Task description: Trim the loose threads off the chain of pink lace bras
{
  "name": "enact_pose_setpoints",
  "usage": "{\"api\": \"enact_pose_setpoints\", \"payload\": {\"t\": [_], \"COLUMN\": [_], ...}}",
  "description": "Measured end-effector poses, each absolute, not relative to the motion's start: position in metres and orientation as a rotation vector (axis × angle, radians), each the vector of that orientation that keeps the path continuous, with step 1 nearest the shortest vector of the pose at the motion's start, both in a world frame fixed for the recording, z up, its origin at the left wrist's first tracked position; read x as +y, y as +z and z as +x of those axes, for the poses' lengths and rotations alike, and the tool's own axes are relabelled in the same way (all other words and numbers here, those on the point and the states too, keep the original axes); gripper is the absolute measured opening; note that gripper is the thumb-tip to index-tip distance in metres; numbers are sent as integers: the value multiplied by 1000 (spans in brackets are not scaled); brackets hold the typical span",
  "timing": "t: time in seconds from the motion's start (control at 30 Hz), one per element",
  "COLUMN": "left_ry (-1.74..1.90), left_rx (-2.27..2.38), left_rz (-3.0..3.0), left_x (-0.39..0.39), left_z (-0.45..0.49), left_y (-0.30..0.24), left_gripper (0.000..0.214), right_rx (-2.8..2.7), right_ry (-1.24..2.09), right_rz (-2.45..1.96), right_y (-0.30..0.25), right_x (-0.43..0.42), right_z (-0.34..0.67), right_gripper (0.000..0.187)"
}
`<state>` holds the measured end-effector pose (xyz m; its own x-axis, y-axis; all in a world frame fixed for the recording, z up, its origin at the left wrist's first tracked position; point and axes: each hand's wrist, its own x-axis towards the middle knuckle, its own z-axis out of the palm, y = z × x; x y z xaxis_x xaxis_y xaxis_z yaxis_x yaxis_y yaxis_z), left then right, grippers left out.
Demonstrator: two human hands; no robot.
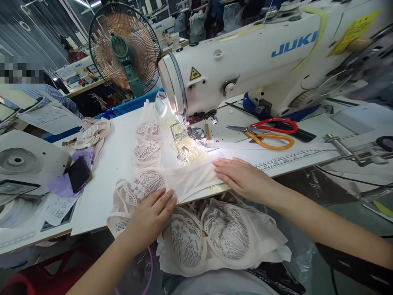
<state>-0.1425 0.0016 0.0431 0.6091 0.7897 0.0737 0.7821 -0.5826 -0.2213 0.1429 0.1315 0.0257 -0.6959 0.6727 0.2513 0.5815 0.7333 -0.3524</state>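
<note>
Lace garment (147, 180): pale cream sheer mesh with white floral lace cups and a plain smooth band (193, 178). Lies spread flat on the white table (101, 196). Runs from the near edge up towards the needle area of the sewing machine (245, 53), brightly lit there by the machine lamp.

Left hand (152, 216): released, fingers straight and together, palm flat on the lace at the near edge of the table.

Right hand (242, 176): likewise flat, grasping nothing, pressing on the right end of the plain band with fingertips pointing left.

Heap of lace pieces (215, 237): hangs below the table edge, just beside both hands.

Scissors (267, 133), red and orange handles: on the machine bed, well apart from the hands.

Hard to make out: needle and presser foot, washed out by glare. Cannot tell whether the fabric sits under the foot.

Hidden: lace beneath both palms.

Cut off: machine body at the right edge, both arms at the lower edge.
</note>
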Motion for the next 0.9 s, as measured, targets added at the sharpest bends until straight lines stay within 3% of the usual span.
{"api": "enact_pose_setpoints", "payload": {"t": [0.23,0.47,0.63,0.77,0.9], "left_ry": [108,77,-132,-124,43], "left_rx": [-1350,-1387,-1346,-1237,-1540], "left_rz": [-2515,-2472,-2491,-2687,-2607], "left_x": [-7,-6,4,25,36], "left_z": [-134,-125,-102,-88,-82], "left_y": [39,45,55,44,28], "left_gripper": [39,36,32,51,76], "right_rx": [-2536,-2408,-2631,-2695,-2699], "right_ry": [263,35,73,70,-38], "right_rz": [-1005,-1066,-751,-733,-795], "right_y": [17,23,23,3,-6], "right_x": [132,110,73,63,72], "right_z": [139,152,114,108,140], "right_gripper": [14,30,51,63,62]}}
